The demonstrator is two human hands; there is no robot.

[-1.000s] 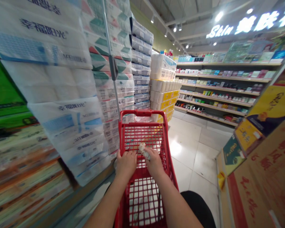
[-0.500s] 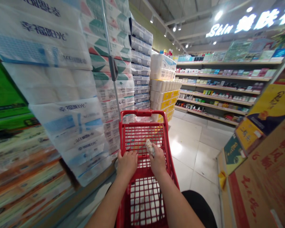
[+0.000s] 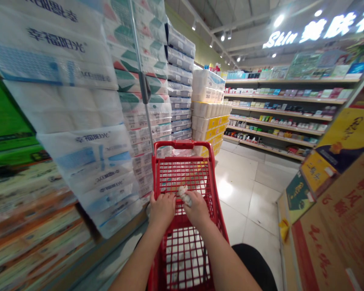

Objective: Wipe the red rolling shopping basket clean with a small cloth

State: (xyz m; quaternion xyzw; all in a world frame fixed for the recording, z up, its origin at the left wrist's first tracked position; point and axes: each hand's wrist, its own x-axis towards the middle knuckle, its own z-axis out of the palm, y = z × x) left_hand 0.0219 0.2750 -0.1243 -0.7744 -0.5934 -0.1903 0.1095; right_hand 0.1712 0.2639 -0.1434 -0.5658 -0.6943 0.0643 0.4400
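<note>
A red wire shopping cart [image 3: 182, 167] stands in front of me in a shop aisle. My left hand [image 3: 161, 209] is closed around the near handle bar of the cart. Beside it, my right hand [image 3: 197, 209] rests on the same bar with its fingers curled around a small crumpled white wad [image 3: 184, 195], perhaps a tissue or wrapper. White packs lie in the bottom of the cart [image 3: 182, 258].
Tall stacks of toilet paper packs [image 3: 87, 121] line the left side, close to the cart. Cardboard boxes [image 3: 336, 218] stand at the right. Shelves of goods [image 3: 276, 117] run across the far end. A pale tiled floor [image 3: 248, 190] lies ahead to the right.
My right hand slid right along the bar half a second ago, then came back toward my left hand, and the white wad turned with it. The cart has hardly moved.
</note>
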